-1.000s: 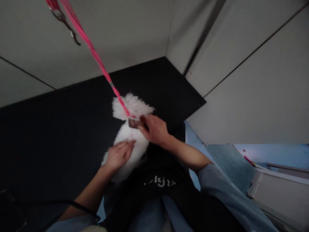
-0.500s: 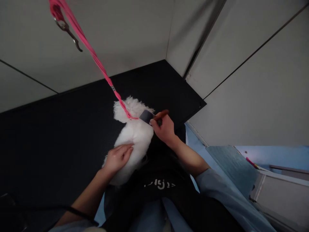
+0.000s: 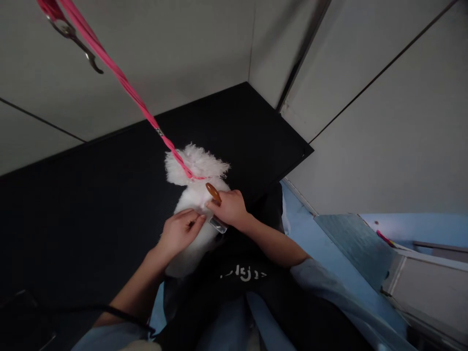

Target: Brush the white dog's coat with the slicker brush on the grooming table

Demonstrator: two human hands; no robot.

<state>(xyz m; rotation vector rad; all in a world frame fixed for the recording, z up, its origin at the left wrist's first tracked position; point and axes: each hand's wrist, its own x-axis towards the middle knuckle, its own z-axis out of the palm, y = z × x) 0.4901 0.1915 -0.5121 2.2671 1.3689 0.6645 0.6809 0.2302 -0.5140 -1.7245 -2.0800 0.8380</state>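
White dog on blk tbl | R hand gripping brush | L hand on dog, pinch: can't tell

We see a white dog on the black worktop, its shaggy, curly head farthest from us and its shorter-coated body running back toward us. Whether it stands or sits, we cannot tell. Over its back we see a brush, tilted, its glossy brown handle toward the dog's head, its flat rectangular end nearer us.
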